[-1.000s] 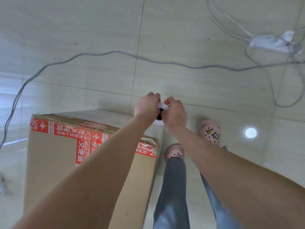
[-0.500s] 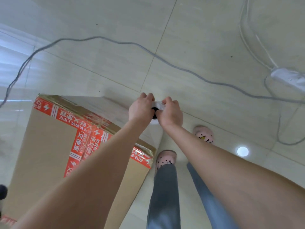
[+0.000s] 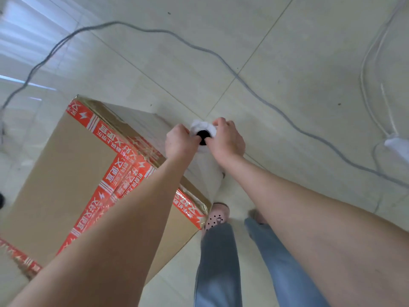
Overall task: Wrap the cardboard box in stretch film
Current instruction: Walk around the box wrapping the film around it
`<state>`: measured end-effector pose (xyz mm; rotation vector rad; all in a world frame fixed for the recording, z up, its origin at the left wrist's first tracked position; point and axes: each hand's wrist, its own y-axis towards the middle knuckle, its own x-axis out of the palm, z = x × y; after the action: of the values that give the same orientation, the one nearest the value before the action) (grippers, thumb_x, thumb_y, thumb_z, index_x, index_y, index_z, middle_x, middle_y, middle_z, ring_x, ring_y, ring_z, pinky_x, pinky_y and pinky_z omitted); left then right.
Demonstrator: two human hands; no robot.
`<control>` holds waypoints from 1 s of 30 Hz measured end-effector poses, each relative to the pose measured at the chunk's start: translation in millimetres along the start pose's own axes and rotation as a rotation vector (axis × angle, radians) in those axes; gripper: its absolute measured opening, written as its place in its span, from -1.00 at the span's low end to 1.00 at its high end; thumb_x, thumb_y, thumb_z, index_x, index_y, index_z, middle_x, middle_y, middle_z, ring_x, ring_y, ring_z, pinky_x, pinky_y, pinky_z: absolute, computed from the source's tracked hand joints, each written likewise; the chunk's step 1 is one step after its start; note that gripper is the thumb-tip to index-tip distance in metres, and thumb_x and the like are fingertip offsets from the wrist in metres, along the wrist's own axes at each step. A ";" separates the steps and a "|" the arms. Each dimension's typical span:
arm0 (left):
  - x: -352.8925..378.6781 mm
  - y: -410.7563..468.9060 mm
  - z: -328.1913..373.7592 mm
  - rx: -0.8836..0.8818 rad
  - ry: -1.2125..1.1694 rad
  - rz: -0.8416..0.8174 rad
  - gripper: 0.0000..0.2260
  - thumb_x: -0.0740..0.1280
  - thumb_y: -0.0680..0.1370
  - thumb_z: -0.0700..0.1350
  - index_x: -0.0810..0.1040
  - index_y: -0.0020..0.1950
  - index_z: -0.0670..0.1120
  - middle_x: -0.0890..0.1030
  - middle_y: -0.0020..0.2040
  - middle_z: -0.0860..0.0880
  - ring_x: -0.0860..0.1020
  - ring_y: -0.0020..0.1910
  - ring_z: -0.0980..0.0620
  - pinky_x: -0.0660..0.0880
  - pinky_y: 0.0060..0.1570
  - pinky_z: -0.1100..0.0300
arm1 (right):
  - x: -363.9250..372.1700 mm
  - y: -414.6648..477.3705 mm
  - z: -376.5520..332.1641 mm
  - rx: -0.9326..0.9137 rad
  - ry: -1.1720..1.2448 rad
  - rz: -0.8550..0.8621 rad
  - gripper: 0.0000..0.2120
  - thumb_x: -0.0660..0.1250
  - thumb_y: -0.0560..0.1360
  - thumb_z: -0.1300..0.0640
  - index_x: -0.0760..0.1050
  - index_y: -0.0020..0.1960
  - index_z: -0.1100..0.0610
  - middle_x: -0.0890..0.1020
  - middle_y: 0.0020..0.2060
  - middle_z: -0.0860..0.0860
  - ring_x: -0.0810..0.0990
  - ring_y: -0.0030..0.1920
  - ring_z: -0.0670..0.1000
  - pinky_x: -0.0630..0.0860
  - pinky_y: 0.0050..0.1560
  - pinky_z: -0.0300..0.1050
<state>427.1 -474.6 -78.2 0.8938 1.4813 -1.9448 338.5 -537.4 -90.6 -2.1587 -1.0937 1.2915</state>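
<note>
A tall cardboard box sealed with red printed tape stands on the tiled floor at my left. Clear film clings around its upper edge and far side. I hold a stretch film roll upright just past the box's right corner; I see its white end and dark core from above, and the roll body hangs down below my hands. My left hand grips the roll's top from the left, my right hand from the right, thumbs at the core.
A grey cable snakes across the tiles beyond the box. White cords and a power strip lie at the right. My legs in grey trousers and pink clogs stand right of the box. A dark object sits at the left edge.
I have stepped round the box's corner: the box has swung left and turned in view, and the power strip slid to the right edge. Both hands keep hold of the roll's top.
</note>
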 end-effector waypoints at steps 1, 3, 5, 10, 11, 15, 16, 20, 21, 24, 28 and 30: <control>-1.6 0.4 -0.2 0.003 0.028 -0.008 -0.80 0.37 0.43 -0.08 0.48 -0.04 -0.16 0.62 -0.08 -0.15 0.61 -0.06 -0.14 0.45 -0.20 0.15 | -0.2 2.6 -2.1 0.051 0.027 -0.038 -0.67 0.32 0.48 0.09 0.39 0.23 0.02 0.47 0.18 0.05 0.51 0.14 0.14 0.34 -0.10 -0.11; -1.8 -1.3 2.2 0.088 0.144 -0.028 -0.74 0.36 0.46 -0.11 0.44 0.07 -0.20 0.56 0.03 -0.17 0.55 0.02 -0.17 0.37 -0.19 0.12 | -1.3 6.5 -5.3 0.114 0.070 -0.083 -0.70 0.33 0.47 0.09 0.39 0.18 0.03 0.49 0.15 0.08 0.53 0.12 0.14 0.34 -0.10 -0.11; 1.0 -4.6 6.9 0.211 0.275 -0.029 -0.72 0.33 0.50 -0.14 0.39 0.15 -0.19 0.49 0.11 -0.17 0.52 0.03 -0.19 0.37 -0.21 0.08 | -2.1 8.9 -6.1 0.136 0.090 -0.091 -0.73 0.34 0.46 0.09 0.40 0.13 0.03 0.50 0.13 0.09 0.54 0.10 0.14 0.35 -0.11 -0.11; 2.8 2.2 15.3 0.382 0.465 -0.018 -0.74 0.26 0.54 -0.19 0.41 0.22 -0.12 0.45 0.10 -0.11 0.54 -0.02 -0.16 0.39 -0.29 0.07 | -0.4 7.6 -8.4 0.155 0.084 -0.104 -0.72 0.34 0.46 0.06 0.39 0.13 0.03 0.48 0.11 0.07 0.54 0.06 0.15 0.38 -0.12 -0.10; 0.7 5.4 16.3 0.392 0.474 -0.023 -0.76 0.26 0.53 -0.21 0.43 0.20 -0.12 0.46 0.08 -0.11 0.54 -0.03 -0.16 0.39 -0.29 0.07 | 0.4 7.5 -9.0 0.151 0.067 -0.098 -0.73 0.34 0.46 0.05 0.38 0.13 0.03 0.48 0.10 0.06 0.55 0.04 0.15 0.40 -0.11 -0.09; -11.1 20.2 18.2 0.342 0.389 -0.045 -0.82 0.25 0.51 -0.20 0.47 0.10 -0.15 0.50 -0.01 -0.10 0.54 -0.09 -0.14 0.36 -0.28 0.11 | -0.7 16.9 -18.9 0.055 -0.051 -0.056 -0.74 0.31 0.46 0.09 0.45 0.14 0.01 0.48 0.10 0.05 0.56 0.00 0.16 0.44 -0.08 -0.08; -14.9 23.3 16.7 0.298 0.350 -0.053 -0.82 0.25 0.50 -0.19 0.47 0.08 -0.16 0.50 -0.05 -0.10 0.52 -0.12 -0.13 0.35 -0.28 0.12 | -1.0 21.0 -24.2 0.027 -0.092 -0.053 -0.74 0.30 0.46 0.11 0.47 0.15 0.00 0.47 0.11 0.05 0.56 0.01 0.15 0.44 -0.06 -0.07; -28.8 37.0 8.4 0.090 0.149 -0.066 -0.84 0.29 0.45 -0.14 0.48 0.00 -0.17 0.49 -0.14 -0.08 0.49 -0.16 -0.13 0.37 -0.29 0.15 | 3.0 37.5 -50.5 -0.097 -0.169 -0.025 -0.71 0.24 0.47 0.23 0.50 0.14 -0.02 0.48 0.14 0.02 0.55 0.05 0.11 0.45 -0.06 -0.09; -31.8 41.0 5.3 0.043 0.101 -0.064 -0.83 0.31 0.44 -0.12 0.48 -0.02 -0.16 0.50 -0.14 -0.08 0.50 -0.14 -0.13 0.37 -0.28 0.16 | 4.8 40.7 -56.6 -0.127 -0.155 -0.023 -0.68 0.23 0.46 0.26 0.50 0.15 -0.01 0.48 0.15 0.00 0.54 0.07 0.10 0.45 -0.06 -0.09; -41.3 50.3 -5.1 -0.053 0.011 -0.039 -0.80 0.35 0.42 -0.06 0.47 -0.10 -0.17 0.54 -0.15 -0.11 0.54 -0.14 -0.15 0.36 -0.28 0.18 | 10.5 45.6 -70.3 -0.130 -0.090 -0.011 -0.64 0.23 0.47 0.27 0.44 0.22 0.00 0.48 0.19 -0.03 0.51 0.14 0.07 0.40 -0.08 -0.12; -47.4 52.0 -12.1 -0.057 0.072 -0.049 -0.80 0.32 0.47 -0.08 0.46 -0.01 -0.17 0.54 -0.09 -0.12 0.55 -0.05 -0.17 0.36 -0.24 0.14 | 14.7 43.5 -69.2 0.114 0.008 -0.121 -0.59 0.35 0.45 0.04 0.36 0.26 0.05 0.45 0.22 0.05 0.52 0.15 0.12 0.35 -0.06 -0.12; -47.8 53.1 -7.3 0.087 0.197 -0.062 -0.74 0.30 0.50 -0.12 0.43 0.16 -0.17 0.52 0.01 -0.11 0.54 0.00 -0.15 0.38 -0.22 0.11 | 16.9 43.6 -67.7 0.160 0.037 -0.147 -0.63 0.35 0.44 0.06 0.38 0.21 0.05 0.49 0.17 0.07 0.54 0.11 0.13 0.36 -0.10 -0.13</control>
<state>498.6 -480.2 -75.4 1.1183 1.5604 -2.0275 420.0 -547.2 -95.6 -1.9402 -1.0743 1.2240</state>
